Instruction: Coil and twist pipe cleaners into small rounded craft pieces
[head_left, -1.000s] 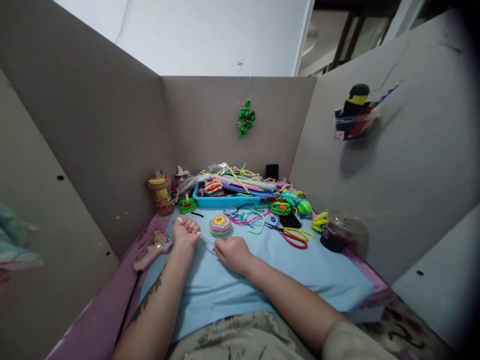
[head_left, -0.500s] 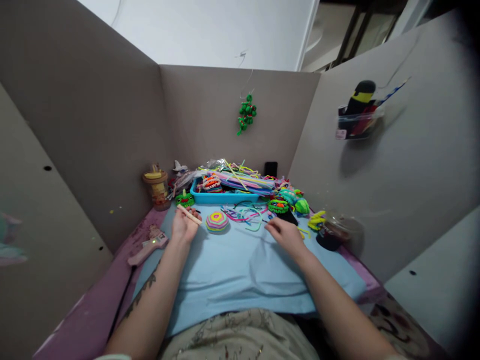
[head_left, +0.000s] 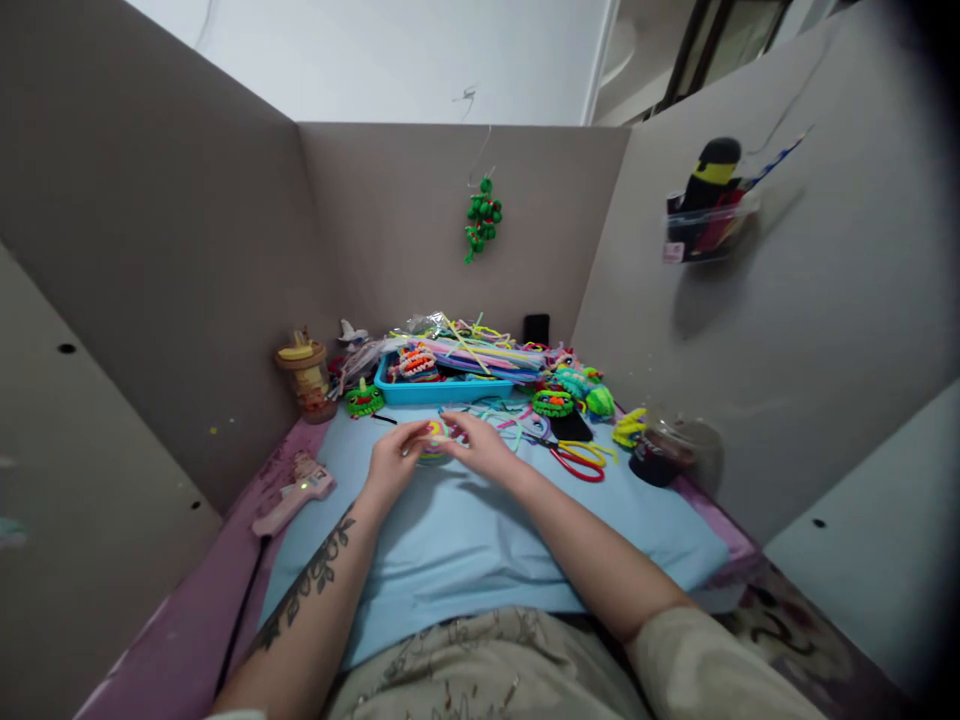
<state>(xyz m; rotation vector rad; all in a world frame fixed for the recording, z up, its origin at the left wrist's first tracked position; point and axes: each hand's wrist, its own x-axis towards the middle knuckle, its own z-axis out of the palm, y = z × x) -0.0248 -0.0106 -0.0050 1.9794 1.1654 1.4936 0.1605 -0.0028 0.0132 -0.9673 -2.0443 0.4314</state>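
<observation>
My left hand and my right hand have come together over the blue cloth, fingers closed in pinches. Between the fingertips shows a bit of a pale cream pipe cleaner; most of it is covered by the fingers. Just behind and below them is a round piece with pink, yellow and green stripes, partly hidden; whether the fingers touch it I cannot tell. Red-handled scissors lie to the right of my right hand, beside yellow pipe cleaners.
A blue tray heaped with pipe cleaners stands at the back. Green figures sit around it. On the left are a pink glue gun and a lidded cup; a dark-based container is at the right. Grey panels enclose three sides.
My right hand has moved left from beside the loose strips to meet my left hand, which shifted slightly right. The scissors, earlier hidden at my right hand, now lie on the cloth.
</observation>
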